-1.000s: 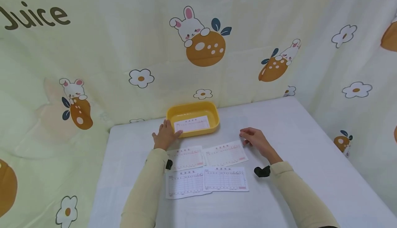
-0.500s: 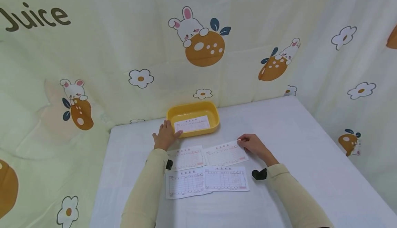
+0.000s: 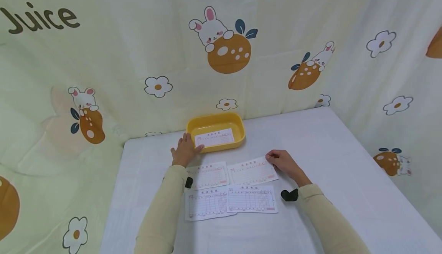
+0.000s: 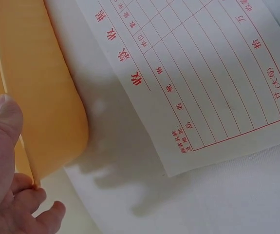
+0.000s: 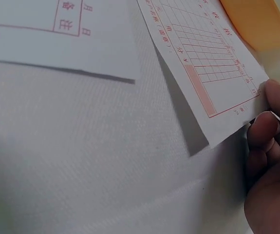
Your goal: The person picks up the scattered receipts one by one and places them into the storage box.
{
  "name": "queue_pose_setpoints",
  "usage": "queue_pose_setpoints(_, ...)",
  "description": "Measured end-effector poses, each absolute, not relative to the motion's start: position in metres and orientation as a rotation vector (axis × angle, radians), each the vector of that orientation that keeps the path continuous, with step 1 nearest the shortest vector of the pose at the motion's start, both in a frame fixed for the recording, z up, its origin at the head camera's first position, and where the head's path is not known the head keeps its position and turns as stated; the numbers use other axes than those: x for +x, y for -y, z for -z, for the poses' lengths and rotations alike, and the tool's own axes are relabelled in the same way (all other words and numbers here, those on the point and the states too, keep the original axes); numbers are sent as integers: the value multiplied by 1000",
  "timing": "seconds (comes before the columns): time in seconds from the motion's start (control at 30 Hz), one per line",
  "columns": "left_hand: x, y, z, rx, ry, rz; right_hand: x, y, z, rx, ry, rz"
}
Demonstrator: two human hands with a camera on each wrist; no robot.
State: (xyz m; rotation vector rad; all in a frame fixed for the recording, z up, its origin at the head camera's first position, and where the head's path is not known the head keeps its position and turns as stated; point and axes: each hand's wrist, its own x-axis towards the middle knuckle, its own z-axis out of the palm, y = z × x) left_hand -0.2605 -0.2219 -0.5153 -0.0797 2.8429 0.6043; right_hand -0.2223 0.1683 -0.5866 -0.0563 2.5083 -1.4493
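Right hand (image 3: 284, 162), having shifted nearward, is pinching the far right slip (image 3: 253, 171) by its corner; left hand (image 3: 184, 151) is gripping the yellow tray (image 3: 228, 146).

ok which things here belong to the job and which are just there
Likely the job:
receipt form pinched by the right hand
three other receipt forms
yellow tray and the receipt form in it

Just surroundings:
rabbit-print backdrop
white tablecloth
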Motion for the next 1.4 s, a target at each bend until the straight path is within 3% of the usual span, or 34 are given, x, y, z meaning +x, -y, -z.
queue_pose_setpoints(0.83, -264, 222, 516, -113, -2802, -653, -216, -176, 595, -32, -2491, 1639)
queue_pose_setpoints(1.4, -264, 223, 522, -121, -2807, -642, -218, -183, 569, -13, -2445, 1744)
